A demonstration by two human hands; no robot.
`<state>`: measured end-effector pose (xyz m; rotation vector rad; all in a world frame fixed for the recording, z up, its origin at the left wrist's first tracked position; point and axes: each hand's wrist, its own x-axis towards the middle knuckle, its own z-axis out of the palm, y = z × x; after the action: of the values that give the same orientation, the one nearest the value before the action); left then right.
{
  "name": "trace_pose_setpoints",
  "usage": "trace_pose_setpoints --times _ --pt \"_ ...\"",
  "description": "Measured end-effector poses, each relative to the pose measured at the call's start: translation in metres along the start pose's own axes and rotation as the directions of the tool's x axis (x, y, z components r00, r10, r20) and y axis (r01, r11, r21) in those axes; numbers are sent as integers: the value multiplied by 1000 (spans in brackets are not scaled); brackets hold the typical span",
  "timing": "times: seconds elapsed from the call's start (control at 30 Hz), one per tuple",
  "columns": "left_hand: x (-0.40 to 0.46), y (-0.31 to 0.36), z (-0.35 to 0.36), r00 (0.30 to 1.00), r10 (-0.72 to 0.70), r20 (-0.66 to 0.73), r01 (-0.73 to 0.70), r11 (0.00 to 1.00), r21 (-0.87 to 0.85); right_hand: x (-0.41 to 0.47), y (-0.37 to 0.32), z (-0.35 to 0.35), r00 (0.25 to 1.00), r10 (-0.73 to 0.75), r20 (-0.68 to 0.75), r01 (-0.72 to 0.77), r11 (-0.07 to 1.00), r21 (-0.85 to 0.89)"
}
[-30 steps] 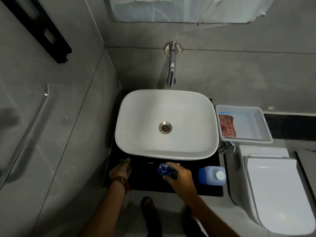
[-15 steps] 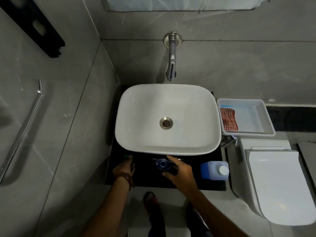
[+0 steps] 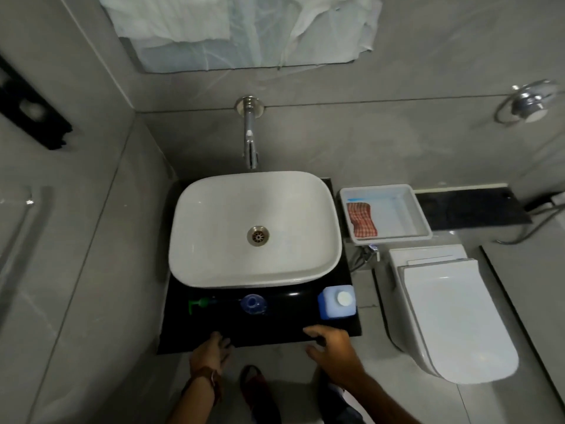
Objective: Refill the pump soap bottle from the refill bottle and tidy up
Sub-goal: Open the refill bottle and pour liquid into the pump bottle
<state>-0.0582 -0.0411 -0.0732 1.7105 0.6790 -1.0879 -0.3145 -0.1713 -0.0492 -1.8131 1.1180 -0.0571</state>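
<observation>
On the black counter [image 3: 275, 328] in front of the white basin, the soap bottle [image 3: 253, 304] stands with its blue mouth uncovered. Its green pump head [image 3: 198, 303] lies on the counter to the left of it. The blue refill bottle [image 3: 336, 302] with a white cap stands at the counter's right end. My left hand [image 3: 212, 351] hovers at the counter's front edge, fingers loosely apart, holding nothing. My right hand [image 3: 331, 347] is at the front edge too, below the refill bottle, fingers spread and empty.
The white basin [image 3: 324, 249] fills most of the counter, with a wall tap [image 3: 250, 142] above it. A white tray [image 3: 422, 218] with a checked red cloth [image 3: 362, 220] sits to the right. A closed toilet [image 3: 452, 310] stands below the tray.
Both hands have pulled back from the pump head and soap bottle to the counter's front edge. The pump head and bottle now stand free. The camera has tilted up.
</observation>
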Motion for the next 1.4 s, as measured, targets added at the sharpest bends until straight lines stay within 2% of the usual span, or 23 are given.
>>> trace_pose_setpoints --times 0.07,0.13,0.23,0.27,0.33,0.4,0.47,0.57,0.67,0.77,0.97,1.2,1.3,1.4 --pt "-8 -16 9 1000 -22 -14 23 995 102 -8 16 -17 996 73 -46 -73 997 11" --pt "-20 -29 23 999 32 27 -39 957 286 -14 29 -34 980 145 -139 -139 989 48" --pt "-42 -45 54 966 195 171 -256 818 514 -16 41 -58 944 218 -246 -203 975 86" --pt "-49 -50 66 934 260 246 -355 762 542 -14 43 -66 936 227 -270 -206 973 103" --pt "-62 -55 91 823 362 438 -564 615 550 -8 44 -78 933 238 -270 -199 966 164" --pt "-73 -55 112 698 380 607 -705 514 490 3 39 -88 959 202 -196 -158 962 222" --pt "-79 -52 131 606 382 698 -783 441 438 15 36 -95 984 132 -121 -101 966 237" --pt "-83 -49 151 519 385 763 -847 354 397 31 36 -99 997 48 -60 -36 983 181" --pt "-86 -46 160 491 410 769 -866 330 377 40 42 -99 999 -38 -33 43 987 153" --pt "-91 -46 162 472 426 772 -877 314 363 34 43 -103 995 -76 -69 88 977 193" --pt "-127 -24 153 370 426 826 -926 247 287 13 25 -128 980 -133 -150 163 964 210" --pt "-222 67 143 152 499 853 -985 149 88 3 -77 -199 917 -320 -239 357 925 129" --pt "-264 115 142 7 584 812 -994 90 -57 9 -129 -228 879 -395 -265 430 899 86" --pt "-303 156 138 -86 648 757 -980 82 -182 14 -181 -251 826 -478 -299 517 854 60"
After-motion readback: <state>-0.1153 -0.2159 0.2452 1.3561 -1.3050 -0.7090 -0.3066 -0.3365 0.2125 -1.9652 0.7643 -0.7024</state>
